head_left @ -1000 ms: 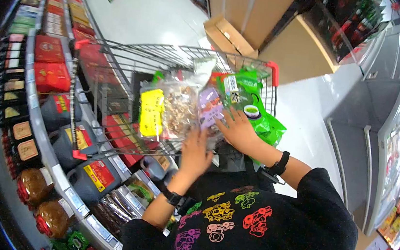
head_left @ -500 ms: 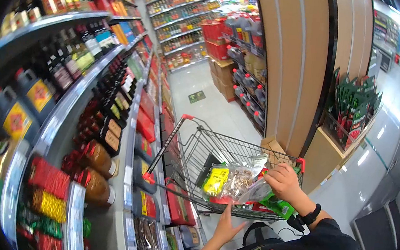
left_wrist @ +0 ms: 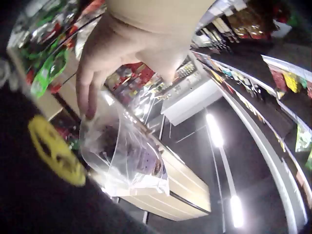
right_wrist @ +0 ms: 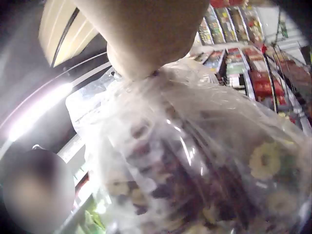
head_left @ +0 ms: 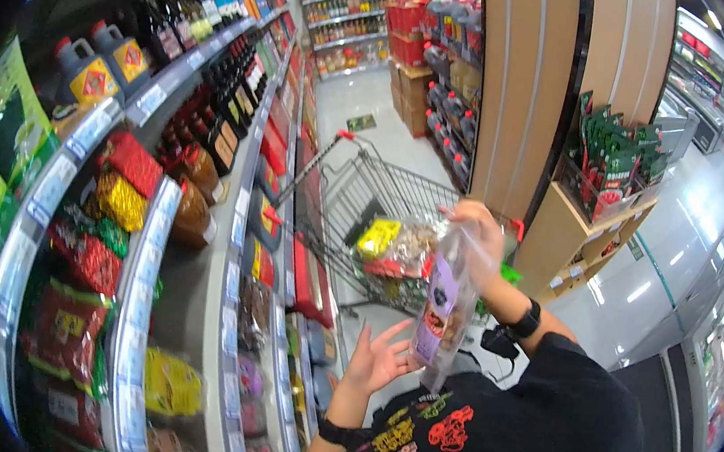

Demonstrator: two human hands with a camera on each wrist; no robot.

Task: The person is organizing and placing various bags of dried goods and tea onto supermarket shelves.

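Note:
My right hand (head_left: 477,238) grips the gathered top of a clear plastic bag with a purple label (head_left: 440,300), raised in front of my chest. In the right wrist view the bag (right_wrist: 170,165) bulges with dark and pale pieces, and the fingertips are hidden behind its folds. Palm up, my left hand (head_left: 379,360) has its fingers extended, the tips right at the bag's lower side. The left wrist view has those fingers (left_wrist: 87,100) beside the clear film. Beyond the bag, the shopping cart (head_left: 347,135) contains a yellow-labelled pack (head_left: 378,238) of brown dried food.
Shelves with price strips (head_left: 136,317) run along the left, stocked with jugs (head_left: 91,74), dark bottles and bagged goods. A wood-panelled column (head_left: 521,101) rises behind the cart. To its right a wooden stand (head_left: 546,237) carries green pouches (head_left: 612,155). Grey cases line the far right.
The right hand has lifted the purple-labelled bag out of the cart toward my chest. The left hand has moved from the cart to beside the bag, palm turned up. The head view has tilted up.

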